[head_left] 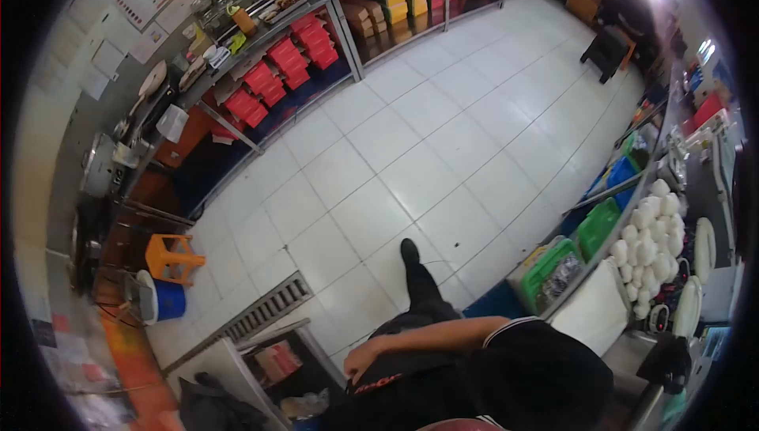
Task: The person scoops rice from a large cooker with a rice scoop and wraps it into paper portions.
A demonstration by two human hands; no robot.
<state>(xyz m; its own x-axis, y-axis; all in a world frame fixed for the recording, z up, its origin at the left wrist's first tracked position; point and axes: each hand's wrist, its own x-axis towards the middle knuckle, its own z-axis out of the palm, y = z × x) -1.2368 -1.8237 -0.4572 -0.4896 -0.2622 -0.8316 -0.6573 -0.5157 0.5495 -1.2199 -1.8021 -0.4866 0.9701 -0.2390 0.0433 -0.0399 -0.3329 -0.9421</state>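
My right hand (361,358) is at the lower middle, in front of my black shirt (506,376) with its orange lettering. The bare forearm reaches across from the right shoulder. Its fingers look loosely curled, and nothing shows in them. Nearest the hand is an open-topped unit with a dark interior (316,352), holding a reddish packet (278,361). My left hand does not show. One black shoe (409,251) is stretched forward over the white tiles.
White tiled floor (371,209) has a drain grate (269,308). An orange stool (172,258) and blue bucket (168,302) stand left. Red boxes (261,79) fill shelves under the counter. White rounded lumps (650,241) are piled right, near green crates (598,225). A black stool (607,50) stands far off.
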